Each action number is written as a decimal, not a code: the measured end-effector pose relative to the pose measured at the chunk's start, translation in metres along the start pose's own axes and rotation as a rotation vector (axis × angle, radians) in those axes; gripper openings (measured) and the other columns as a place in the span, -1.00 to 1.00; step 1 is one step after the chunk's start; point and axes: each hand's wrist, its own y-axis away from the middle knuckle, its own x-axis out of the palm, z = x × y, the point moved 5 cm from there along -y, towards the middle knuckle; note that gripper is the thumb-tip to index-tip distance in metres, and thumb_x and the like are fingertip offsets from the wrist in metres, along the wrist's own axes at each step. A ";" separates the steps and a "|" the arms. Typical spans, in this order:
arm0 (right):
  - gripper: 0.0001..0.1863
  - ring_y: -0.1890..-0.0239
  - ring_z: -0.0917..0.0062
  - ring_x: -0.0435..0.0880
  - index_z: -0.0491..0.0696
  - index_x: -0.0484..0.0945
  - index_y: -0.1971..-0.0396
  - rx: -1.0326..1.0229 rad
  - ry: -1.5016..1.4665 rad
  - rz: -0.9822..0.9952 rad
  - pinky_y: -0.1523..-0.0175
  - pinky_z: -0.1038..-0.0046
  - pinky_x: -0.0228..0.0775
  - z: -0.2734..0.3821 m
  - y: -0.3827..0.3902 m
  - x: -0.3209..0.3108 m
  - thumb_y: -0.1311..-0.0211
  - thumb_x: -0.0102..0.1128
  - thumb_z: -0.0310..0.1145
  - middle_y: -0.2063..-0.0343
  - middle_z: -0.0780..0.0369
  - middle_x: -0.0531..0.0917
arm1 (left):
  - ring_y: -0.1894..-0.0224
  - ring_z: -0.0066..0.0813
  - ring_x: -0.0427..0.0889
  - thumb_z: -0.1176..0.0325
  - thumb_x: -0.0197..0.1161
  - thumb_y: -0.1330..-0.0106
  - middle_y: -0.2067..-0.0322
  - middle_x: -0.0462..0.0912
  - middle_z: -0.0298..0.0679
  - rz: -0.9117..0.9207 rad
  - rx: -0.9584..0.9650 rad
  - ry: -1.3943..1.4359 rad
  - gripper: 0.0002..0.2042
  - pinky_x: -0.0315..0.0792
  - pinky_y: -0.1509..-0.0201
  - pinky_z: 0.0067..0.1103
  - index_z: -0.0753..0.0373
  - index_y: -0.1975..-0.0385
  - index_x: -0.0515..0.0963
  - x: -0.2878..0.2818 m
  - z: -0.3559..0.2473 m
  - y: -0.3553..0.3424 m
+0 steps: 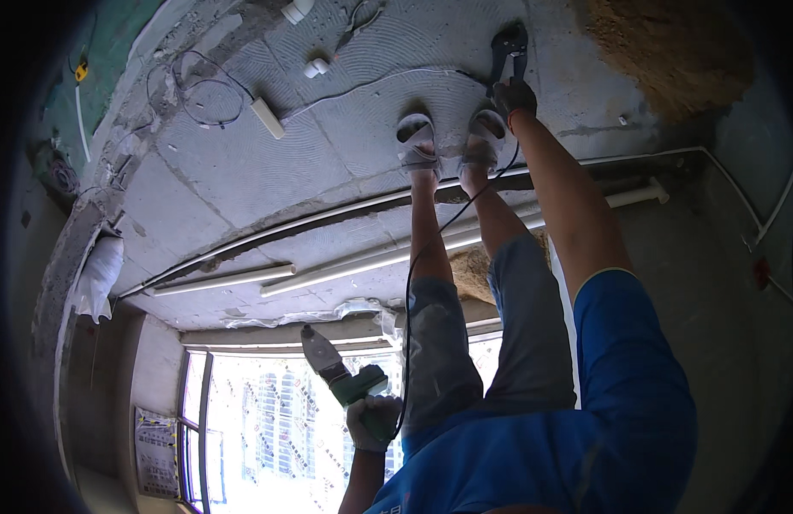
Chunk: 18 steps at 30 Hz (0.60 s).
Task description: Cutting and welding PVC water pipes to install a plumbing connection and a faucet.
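My left hand, in a pale glove, grips a green power tool with a flat metal head at lower centre. A black cord runs from beside it up past my legs. My right hand, in a dark glove, reaches down to the floor at upper right, closed on the handle of a black cutting tool. My sandalled feet stand just left of that hand.
White pipes lie along a floor channel behind me, near a bright window. A power strip, coiled wire and pipe fittings lie on the screed. A rough ledge runs at left; brown sand lies at upper right.
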 end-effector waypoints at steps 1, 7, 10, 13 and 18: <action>-0.60 0.10 0.12 0.67 -0.04 0.66 0.19 -0.115 -0.044 0.005 0.01 0.19 0.50 0.018 -0.008 0.017 -0.17 0.12 -0.04 0.21 0.05 0.71 | 0.17 -0.30 0.65 0.24 0.17 -0.22 0.40 0.68 -0.24 0.089 -0.014 0.025 -0.81 0.37 -0.21 -0.20 0.24 0.46 0.56 0.008 0.003 -0.011; -0.66 0.03 0.19 0.63 0.11 0.60 -0.01 -0.894 -0.023 -0.065 -0.04 0.17 0.51 0.190 0.016 0.101 -0.21 0.14 -0.28 0.08 0.15 0.66 | 0.10 -0.14 0.50 0.21 0.10 -0.20 0.36 0.43 -0.21 0.208 -0.053 0.096 -0.80 0.29 -0.25 -0.13 0.20 0.44 0.32 0.039 0.015 -0.048; -0.51 -0.14 0.27 0.54 0.19 0.51 -0.14 -1.163 0.167 -0.068 -0.19 0.24 0.44 0.282 0.046 0.144 -0.16 0.23 -0.41 -0.14 0.21 0.55 | 0.15 -0.12 0.49 0.19 0.13 -0.15 0.42 0.42 -0.18 0.322 -0.056 0.091 -0.77 0.28 -0.26 -0.11 0.22 0.48 0.33 0.053 0.019 -0.052; -0.57 -0.08 0.28 0.58 0.18 0.50 -0.16 -1.296 0.342 -0.346 -0.16 0.24 0.44 0.345 0.070 0.169 -0.27 0.13 -0.35 -0.09 0.20 0.58 | 0.21 -0.11 0.50 0.18 0.21 -0.06 0.50 0.41 -0.16 0.336 -0.041 0.117 -0.73 0.29 -0.27 -0.11 0.23 0.58 0.33 0.055 0.019 -0.053; -0.72 0.07 0.21 0.64 0.04 0.54 -0.01 -1.057 0.319 -0.047 0.01 0.15 0.51 0.361 0.065 0.195 -0.33 0.04 -0.33 0.02 0.13 0.60 | 0.30 -0.11 0.51 0.19 0.26 0.05 0.55 0.41 -0.15 0.272 0.007 0.064 -0.71 0.32 -0.23 -0.09 0.23 0.64 0.33 0.045 0.017 -0.065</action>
